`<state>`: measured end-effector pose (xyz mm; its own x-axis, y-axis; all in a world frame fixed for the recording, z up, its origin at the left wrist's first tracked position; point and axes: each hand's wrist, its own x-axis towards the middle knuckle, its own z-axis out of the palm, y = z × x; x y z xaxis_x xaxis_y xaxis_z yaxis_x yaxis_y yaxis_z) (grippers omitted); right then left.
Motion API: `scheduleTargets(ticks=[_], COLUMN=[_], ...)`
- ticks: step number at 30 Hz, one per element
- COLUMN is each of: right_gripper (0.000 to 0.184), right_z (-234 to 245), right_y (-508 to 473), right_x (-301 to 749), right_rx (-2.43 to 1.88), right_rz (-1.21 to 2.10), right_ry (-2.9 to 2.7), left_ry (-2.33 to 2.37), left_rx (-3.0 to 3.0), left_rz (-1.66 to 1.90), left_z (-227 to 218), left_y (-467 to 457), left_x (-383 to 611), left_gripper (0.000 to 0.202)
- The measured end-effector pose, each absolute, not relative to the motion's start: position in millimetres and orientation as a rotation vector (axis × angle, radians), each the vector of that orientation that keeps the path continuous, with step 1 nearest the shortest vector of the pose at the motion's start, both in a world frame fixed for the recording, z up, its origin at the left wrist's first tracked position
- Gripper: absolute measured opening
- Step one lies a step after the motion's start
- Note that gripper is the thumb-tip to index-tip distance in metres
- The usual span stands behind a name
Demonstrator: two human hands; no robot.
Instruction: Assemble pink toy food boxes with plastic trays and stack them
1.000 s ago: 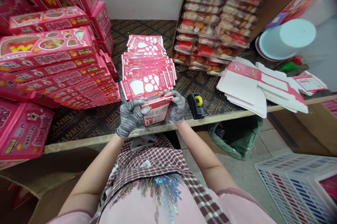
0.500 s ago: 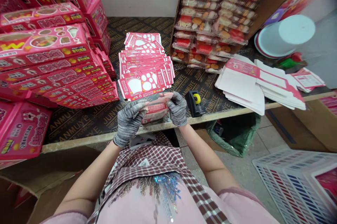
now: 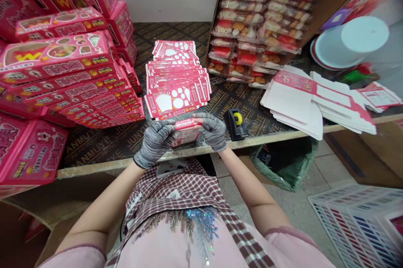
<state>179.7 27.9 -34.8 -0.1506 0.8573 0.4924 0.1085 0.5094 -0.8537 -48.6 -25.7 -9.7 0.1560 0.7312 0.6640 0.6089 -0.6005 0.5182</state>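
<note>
Both my hands wear grey striped gloves with bare fingertips. Between them, over the table's front edge, is a small pink-and-white carton (image 3: 185,134), with its pink printed edge turned upward. My left hand (image 3: 155,142) is closed on the carton's left end. Its right end is pinched by my right hand (image 3: 212,131), fingers reaching along the top. Just beyond the hands lies a fanned stack of flat pink cartons (image 3: 176,98) with white cut-out shapes. A black tape dispenser (image 3: 236,125) with a yellow core stands to the right of my right hand.
Pink boxes (image 3: 72,66) with windows are piled high on the left. An open cardboard box of wrapped sweets (image 3: 236,47) leans at the back. White-backed flat cartons (image 3: 289,102) lie on the right, near a pale tub (image 3: 355,41). Below hangs a green-lined bin (image 3: 289,167).
The carton has tipped so its pink printed edge now shows on top, and my right fingers have shifted along it. The whole view has moved slightly.
</note>
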Motion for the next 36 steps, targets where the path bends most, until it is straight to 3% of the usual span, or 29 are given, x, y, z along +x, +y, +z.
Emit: scheduleTargets(ticks=[3, 11, 19, 23, 28, 32, 36], right_gripper=[0.01, 0.018, 0.029, 0.037, 0.025, 0.009, 0.005], right_z=[-27.3, -17.7, -39.0, -32.7, -65.4, -104.0, -119.6], right_y=[37.4, 55.7, 35.8, 28.3, 26.4, 25.2, 29.4], right_x=[184.5, 186.9, 193.1, 236.0, 331.5, 373.4, 379.3], right_rx=[-0.8, -0.817, -0.64, -0.931, -1.517, -1.856, -1.883], right_rz=[0.723, 0.867, 0.496, 0.338, 0.057, 0.256, 0.423], right_ry=[-1.731, -1.783, -1.911, -1.738, -1.486, -1.572, -1.579], left_ry=[1.361, 1.363, 1.485, 1.522, 1.367, 1.254, 1.299], left_rx=[2.187, 2.231, 2.615, 2.707, 2.768, 2.803, 2.907], left_rz=[1.44, 1.341, 1.118, 0.993, 1.066, 0.949, 0.846], left_z=[-1.0, 6.0, -2.4, 4.4, 1.2, -11.3, -17.4], left_y=[-16.6, -20.5, -19.3, -6.7, -0.2, -0.1, -0.7], left_x=[-47.4, -50.8, -28.6, -6.8, -0.4, 14.0, 23.0], left_gripper=[0.012, 0.017, 0.019, 0.031, 0.04, 0.042, 0.041])
